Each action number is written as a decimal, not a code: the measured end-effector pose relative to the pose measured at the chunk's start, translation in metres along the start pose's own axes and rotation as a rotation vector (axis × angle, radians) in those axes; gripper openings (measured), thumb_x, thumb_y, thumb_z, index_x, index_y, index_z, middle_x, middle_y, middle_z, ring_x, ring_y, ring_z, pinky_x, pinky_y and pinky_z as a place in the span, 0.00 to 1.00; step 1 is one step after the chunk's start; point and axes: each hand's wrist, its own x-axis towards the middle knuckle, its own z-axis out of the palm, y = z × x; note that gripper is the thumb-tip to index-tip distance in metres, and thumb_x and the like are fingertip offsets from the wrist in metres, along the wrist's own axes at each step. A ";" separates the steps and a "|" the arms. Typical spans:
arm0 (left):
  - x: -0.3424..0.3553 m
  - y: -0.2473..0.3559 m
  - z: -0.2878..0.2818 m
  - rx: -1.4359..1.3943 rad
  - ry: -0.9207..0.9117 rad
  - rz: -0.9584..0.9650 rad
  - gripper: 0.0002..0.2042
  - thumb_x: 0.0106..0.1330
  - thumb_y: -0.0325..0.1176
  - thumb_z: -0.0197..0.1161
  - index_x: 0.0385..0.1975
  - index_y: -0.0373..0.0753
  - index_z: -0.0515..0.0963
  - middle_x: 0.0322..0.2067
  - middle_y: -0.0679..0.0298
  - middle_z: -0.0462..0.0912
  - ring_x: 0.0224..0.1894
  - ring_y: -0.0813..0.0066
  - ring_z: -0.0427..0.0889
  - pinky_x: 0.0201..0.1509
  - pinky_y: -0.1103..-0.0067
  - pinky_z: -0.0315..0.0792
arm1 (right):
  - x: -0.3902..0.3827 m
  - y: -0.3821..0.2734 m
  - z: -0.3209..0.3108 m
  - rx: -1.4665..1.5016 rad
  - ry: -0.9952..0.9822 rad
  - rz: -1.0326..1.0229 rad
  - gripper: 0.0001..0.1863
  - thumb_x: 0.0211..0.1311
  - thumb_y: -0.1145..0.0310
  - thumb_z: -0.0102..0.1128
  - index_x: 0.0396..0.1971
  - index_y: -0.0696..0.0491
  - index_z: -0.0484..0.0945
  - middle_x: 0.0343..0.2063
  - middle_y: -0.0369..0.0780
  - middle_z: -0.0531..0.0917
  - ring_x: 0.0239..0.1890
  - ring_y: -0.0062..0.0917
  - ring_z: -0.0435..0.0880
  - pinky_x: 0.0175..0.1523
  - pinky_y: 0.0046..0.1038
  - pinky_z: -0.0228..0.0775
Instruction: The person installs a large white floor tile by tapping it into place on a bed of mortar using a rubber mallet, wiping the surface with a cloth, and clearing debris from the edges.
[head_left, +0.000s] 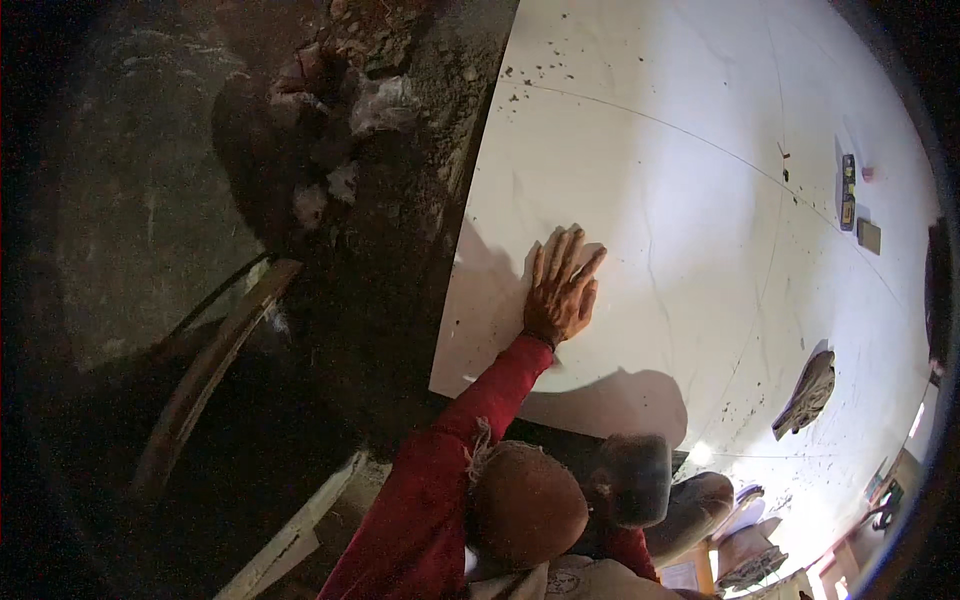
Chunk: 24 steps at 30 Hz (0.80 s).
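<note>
My left hand (563, 285), in a red sleeve, lies flat with fingers spread on a white, veined tile (690, 250), near that tile's left edge. Low in the middle, my right hand (603, 490) grips a rubber mallet (633, 480), its dark head raised at the tile's front edge and casting a rounded shadow; the handle and most of that hand are hidden. My bare knee (525, 505) is between my arms.
Left is rough dark ground (150, 170) with rubble, a wooden strip (220, 370) and a pale strip (290, 525). Rightward on the tiles are a level (848, 192), a small block (869, 236) and a crumpled brown object (805, 395). Assorted items (745, 555) crowd the lower right.
</note>
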 end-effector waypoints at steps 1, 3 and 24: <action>-0.004 0.000 0.001 -0.020 0.019 -0.053 0.28 0.73 0.42 0.50 0.74 0.56 0.60 0.77 0.58 0.47 0.78 0.48 0.45 0.77 0.46 0.37 | -0.002 -0.001 0.000 -0.010 0.003 0.004 0.23 0.72 0.54 0.52 0.57 0.56 0.70 0.48 0.42 0.77 0.48 0.31 0.78 0.52 0.33 0.72; -0.001 0.001 -0.006 0.050 0.112 -0.130 0.32 0.70 0.36 0.55 0.75 0.57 0.57 0.77 0.56 0.49 0.78 0.50 0.48 0.76 0.47 0.46 | -0.002 -0.001 -0.002 -0.021 0.015 0.011 0.22 0.72 0.54 0.51 0.56 0.56 0.70 0.47 0.42 0.77 0.47 0.31 0.78 0.51 0.32 0.72; 0.029 -0.028 -0.012 0.096 0.204 -0.280 0.26 0.74 0.45 0.46 0.73 0.54 0.62 0.77 0.55 0.49 0.78 0.47 0.43 0.77 0.45 0.36 | 0.005 -0.016 0.008 -0.234 0.022 -0.155 0.22 0.75 0.62 0.46 0.62 0.57 0.67 0.61 0.47 0.70 0.58 0.37 0.74 0.62 0.41 0.66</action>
